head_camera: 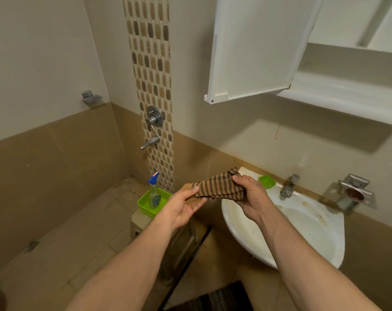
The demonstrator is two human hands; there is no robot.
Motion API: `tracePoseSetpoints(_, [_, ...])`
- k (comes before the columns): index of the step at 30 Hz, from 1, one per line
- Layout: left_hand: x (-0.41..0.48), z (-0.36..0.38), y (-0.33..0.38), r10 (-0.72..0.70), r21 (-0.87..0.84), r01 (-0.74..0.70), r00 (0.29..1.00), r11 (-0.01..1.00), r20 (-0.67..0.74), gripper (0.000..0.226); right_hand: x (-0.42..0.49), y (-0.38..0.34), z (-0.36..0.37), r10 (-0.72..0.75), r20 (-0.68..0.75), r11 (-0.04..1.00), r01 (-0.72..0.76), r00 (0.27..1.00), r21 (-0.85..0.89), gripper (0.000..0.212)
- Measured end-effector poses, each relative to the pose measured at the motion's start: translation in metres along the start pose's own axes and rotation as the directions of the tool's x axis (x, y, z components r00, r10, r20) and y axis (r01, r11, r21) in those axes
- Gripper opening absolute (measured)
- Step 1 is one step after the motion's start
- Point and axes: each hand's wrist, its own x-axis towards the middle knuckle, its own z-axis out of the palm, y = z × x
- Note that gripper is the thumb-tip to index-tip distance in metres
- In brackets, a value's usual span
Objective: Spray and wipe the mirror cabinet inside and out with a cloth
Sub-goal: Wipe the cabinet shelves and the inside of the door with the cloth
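A brown cloth with dark stripes (217, 187) is stretched between both hands, just left of the sink. My left hand (181, 207) pinches its lower left end. My right hand (251, 196) grips its right end. The white mirror cabinet (338, 86) hangs on the wall at the upper right, well above the hands. Its door (253, 48) is swung open to the left, showing the white inner face and bare shelves. A spray bottle with a blue trigger head (154, 191) stands upright in a green tray (143, 202), left of my left hand.
A stained white corner sink (253, 230) with a metal tap (289, 186) sits below my right hand, a green soap dish (266, 181) on its rim. Shower valve and spout (153, 129) are on the mosaic strip. A metal holder (354, 191) is at right, a dark mat (217, 299) on the floor.
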Motion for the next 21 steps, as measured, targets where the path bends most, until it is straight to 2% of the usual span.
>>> tracePoseSetpoints(3, [-0.001,-0.012,0.001,-0.057,0.241,0.051,0.998,0.969,0.018,0.021,-0.002,0.005,0.012,0.046,0.181,0.991,-0.068,0.982,0.117,0.007])
tracePoseSetpoints(4, [-0.001,-0.018,0.0,-0.088,0.267,0.076,0.996,0.961,0.033,0.022,-0.002,0.006,0.018,0.047,0.248,0.988,-0.081,0.968,0.129,0.011])
tracePoseSetpoints(7, [-0.002,-0.033,0.001,-0.15,0.089,0.14,0.981,0.986,0.126,0.037,0.0,0.009,0.038,0.041,0.328,0.989,-0.086,0.944,0.123,0.017])
tracePoseSetpoints(9, [-0.004,-0.044,0.006,-0.133,-0.003,0.135,0.98,0.991,0.147,0.044,0.005,0.015,0.052,0.057,0.299,0.985,-0.102,0.952,0.137,0.023])
tracePoseSetpoints(11, [-0.006,-0.053,0.013,-0.091,-0.006,0.092,0.99,0.996,0.108,0.037,0.011,0.02,0.061,0.062,0.254,0.988,-0.096,0.965,0.123,0.03])
tracePoseSetpoints(15, [-0.002,-0.068,0.026,0.028,0.085,-0.014,0.986,0.996,-0.164,0.029,0.019,0.039,0.077,0.056,0.129,0.998,-0.06,0.99,0.028,0.035])
tracePoseSetpoints(17, [0.001,-0.07,0.037,0.071,0.111,-0.046,0.97,0.993,-0.231,0.027,0.024,0.044,0.085,0.048,0.075,0.999,-0.049,0.996,0.006,0.035])
tracePoseSetpoints(21, [-0.002,-0.067,0.055,-0.057,0.186,0.066,0.997,0.98,-0.054,0.018,0.04,0.032,0.093,0.035,0.043,0.999,-0.036,0.998,0.018,0.034])
